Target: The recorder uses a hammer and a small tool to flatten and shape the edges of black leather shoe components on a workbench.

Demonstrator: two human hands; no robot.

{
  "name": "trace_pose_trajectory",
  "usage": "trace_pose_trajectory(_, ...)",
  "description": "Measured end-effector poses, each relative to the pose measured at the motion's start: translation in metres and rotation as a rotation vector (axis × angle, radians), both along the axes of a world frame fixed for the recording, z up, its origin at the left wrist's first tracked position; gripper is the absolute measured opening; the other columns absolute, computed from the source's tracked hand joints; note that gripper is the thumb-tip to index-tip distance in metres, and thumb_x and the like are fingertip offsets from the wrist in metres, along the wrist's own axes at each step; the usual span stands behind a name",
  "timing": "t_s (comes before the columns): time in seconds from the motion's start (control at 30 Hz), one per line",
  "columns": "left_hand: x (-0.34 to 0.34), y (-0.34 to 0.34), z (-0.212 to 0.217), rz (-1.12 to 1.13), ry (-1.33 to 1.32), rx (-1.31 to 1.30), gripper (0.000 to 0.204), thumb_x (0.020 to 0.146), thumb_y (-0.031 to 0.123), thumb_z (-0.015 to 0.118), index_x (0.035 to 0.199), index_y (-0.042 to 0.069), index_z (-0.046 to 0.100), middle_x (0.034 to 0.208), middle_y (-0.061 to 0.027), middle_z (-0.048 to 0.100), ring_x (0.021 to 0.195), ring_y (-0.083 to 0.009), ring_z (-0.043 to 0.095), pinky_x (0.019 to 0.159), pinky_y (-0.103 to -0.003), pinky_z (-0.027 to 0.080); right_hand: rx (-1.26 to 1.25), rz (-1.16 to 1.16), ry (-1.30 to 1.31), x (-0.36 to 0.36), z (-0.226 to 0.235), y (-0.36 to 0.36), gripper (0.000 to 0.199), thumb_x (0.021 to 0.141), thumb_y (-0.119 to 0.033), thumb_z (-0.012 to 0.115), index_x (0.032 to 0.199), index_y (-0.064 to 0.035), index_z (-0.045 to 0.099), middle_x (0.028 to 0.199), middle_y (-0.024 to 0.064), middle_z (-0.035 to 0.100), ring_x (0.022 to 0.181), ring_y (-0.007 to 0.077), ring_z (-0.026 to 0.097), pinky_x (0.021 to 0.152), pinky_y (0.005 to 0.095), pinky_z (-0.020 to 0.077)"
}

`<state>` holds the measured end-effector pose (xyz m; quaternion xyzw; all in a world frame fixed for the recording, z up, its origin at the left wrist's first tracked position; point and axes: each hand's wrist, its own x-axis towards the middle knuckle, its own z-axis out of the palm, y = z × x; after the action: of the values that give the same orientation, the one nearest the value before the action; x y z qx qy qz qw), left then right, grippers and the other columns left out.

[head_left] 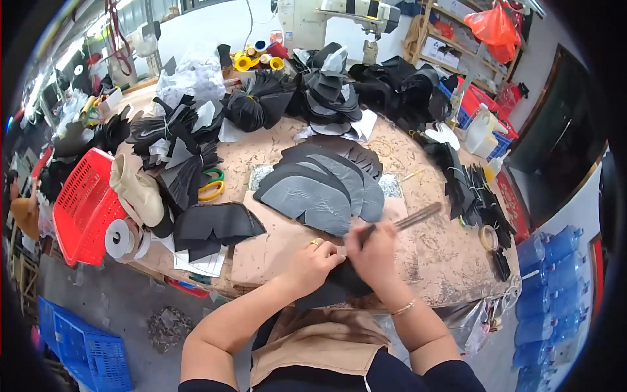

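My left hand (315, 262), with a ring on one finger, presses down on a black cut piece (336, 285) lying at the near edge of the worktable (431, 251). My right hand (373, 251) grips a thin stick-like tool (408, 221) that slants up to the right, its lower end on the black piece. Just beyond my hands lies a fanned stack of grey and black curved pieces (320, 186).
Piles of black cut pieces (326, 85) cover the far table. A red basket (85, 206), a beige shoe last (137, 193), tape rolls (121, 240), green-and-yellow scissors (212, 184) and another black stack (212, 225) sit at left. Water bottles (548, 287) stand at right.
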<state>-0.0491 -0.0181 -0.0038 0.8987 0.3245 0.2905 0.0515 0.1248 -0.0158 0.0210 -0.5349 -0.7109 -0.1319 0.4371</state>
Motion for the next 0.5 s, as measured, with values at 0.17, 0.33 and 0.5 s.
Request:
trace_pose_trajectory(0.17, 0.01, 0.008, -0.01, -0.021, -0.075, -0.028, 0.022, 0.077, 0.006, 0.059, 0.098, 0.01, 0.067, 0.097, -0.0083, 0.061, 0.092, -0.0262, 0.06, 0.081, -0.036, 0.05, -0.086, 0.183, 0.029, 0.016, 0.012, 0.007, 0.011, 0.08, -0.014, 0.071, 0.081, -0.0089, 0.062, 0.079, 0.0033, 0.062, 0.077, 0.0267, 0.056, 0.08, 0.04, 0.0387)
trace_pose_trajectory(0.33, 0.04, 0.02, -0.012, -0.101, 0.006, -0.032, 0.025, 0.076, 0.003, 0.056, 0.099, 0.008, 0.062, 0.098, -0.011, 0.058, 0.094, -0.0298, 0.057, 0.085, -0.038, 0.046, 0.03, 0.06, 0.363, 0.032, 0.029, -0.012, 0.012, 0.079, -0.014, 0.071, 0.082, -0.0079, 0.061, 0.079, 0.0043, 0.062, 0.08, 0.029, 0.056, 0.084, 0.0411, 0.0378)
trace_pose_trajectory(0.5, 0.032, 0.024, -0.016, -0.171, -0.153, -0.134, 0.025, 0.077, 0.005, 0.057, 0.1, 0.008, 0.066, 0.098, -0.0106, 0.058, 0.094, -0.0295, 0.057, 0.084, -0.038, 0.048, -0.048, -0.091, 0.108, 0.047, -0.007, -0.001, 0.025, 0.073, -0.018, 0.077, 0.089, -0.0062, 0.061, 0.081, 0.0059, 0.063, 0.083, 0.0278, 0.056, 0.086, 0.0408, 0.038)
